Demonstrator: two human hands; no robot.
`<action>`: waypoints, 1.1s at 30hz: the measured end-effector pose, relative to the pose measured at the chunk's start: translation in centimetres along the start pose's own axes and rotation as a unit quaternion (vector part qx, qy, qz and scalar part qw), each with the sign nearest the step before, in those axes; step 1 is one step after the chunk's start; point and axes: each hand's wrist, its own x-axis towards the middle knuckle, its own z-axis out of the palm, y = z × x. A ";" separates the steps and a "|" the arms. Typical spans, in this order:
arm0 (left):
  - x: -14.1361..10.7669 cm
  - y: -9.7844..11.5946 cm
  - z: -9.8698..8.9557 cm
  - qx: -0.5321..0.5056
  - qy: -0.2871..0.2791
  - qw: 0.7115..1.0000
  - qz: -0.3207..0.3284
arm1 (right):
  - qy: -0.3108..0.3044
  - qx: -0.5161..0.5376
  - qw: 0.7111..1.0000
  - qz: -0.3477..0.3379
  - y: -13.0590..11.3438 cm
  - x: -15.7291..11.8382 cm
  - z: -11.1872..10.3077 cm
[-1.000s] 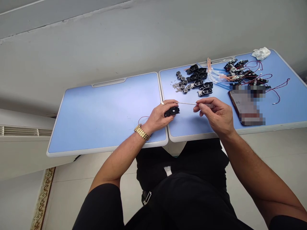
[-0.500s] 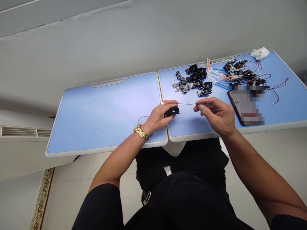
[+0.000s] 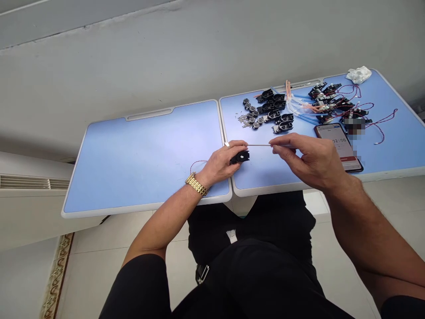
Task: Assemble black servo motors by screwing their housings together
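Observation:
My left hand (image 3: 223,161) is closed around a small black plastic housing (image 3: 240,157), held just above the front of the table near the gap. Thumb and fingers of my right hand (image 3: 307,157) pinch a screwdriver, whose thin metal shaft (image 3: 259,145) points left. Its tip reaches my left fingertips at the upper side of the housing; the exact contact is hidden there. Most of the screwdriver's handle is covered by my right hand. A thin red wire (image 3: 198,162) curves out behind my left wrist.
Beyond my hands lie loose screws (image 3: 245,120), round metal parts (image 3: 252,114) and several black housings (image 3: 272,106). Farther right are blue and orange tubes (image 3: 295,104), wired motor assemblies (image 3: 341,104), a phone (image 3: 341,146) and crumpled white tissue (image 3: 359,74). Two blue tables (image 3: 149,155) meet at a narrow gap.
My right hand has turned and its wrist has shifted right, now partly covering the phone. The screwdriver shaft lies more level. The housing has moved very slightly right and down in my left hand.

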 end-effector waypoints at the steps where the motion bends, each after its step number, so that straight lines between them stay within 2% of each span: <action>1: 0.0 0.0 0.0 0.005 -0.006 1.000 0.001 | -0.013 -0.015 1.000 -0.010 -0.1 0.3 -0.3; 7: -0.1 0.1 0.1 0.017 -0.028 0.999 -0.014 | -0.047 -0.068 0.996 -0.039 -0.9 1.8 -0.8; 17: 0.1 0.7 -0.5 -0.016 -0.027 0.999 -0.031 | -0.015 -0.075 0.996 -0.054 -1.6 2.0 -1.0; 21: 0.2 0.7 -0.4 -0.028 0.004 0.999 -0.040 | 0.017 -0.082 0.994 -0.071 -2.2 1.8 -1.7; 24: 0.4 0.6 -0.3 -0.052 0.034 0.995 -0.081 | 0.032 -0.069 0.994 -0.078 -3.0 1.4 -2.4; 28: 0.6 0.7 -0.6 -0.091 0.034 0.983 -0.154 | 0.034 -0.060 0.991 -0.111 -4.3 0.6 -2.9; 33: 0.6 0.9 -0.8 -0.101 0.035 0.982 -0.156 | 0.017 -0.072 0.987 -0.144 -5.0 0.2 -2.9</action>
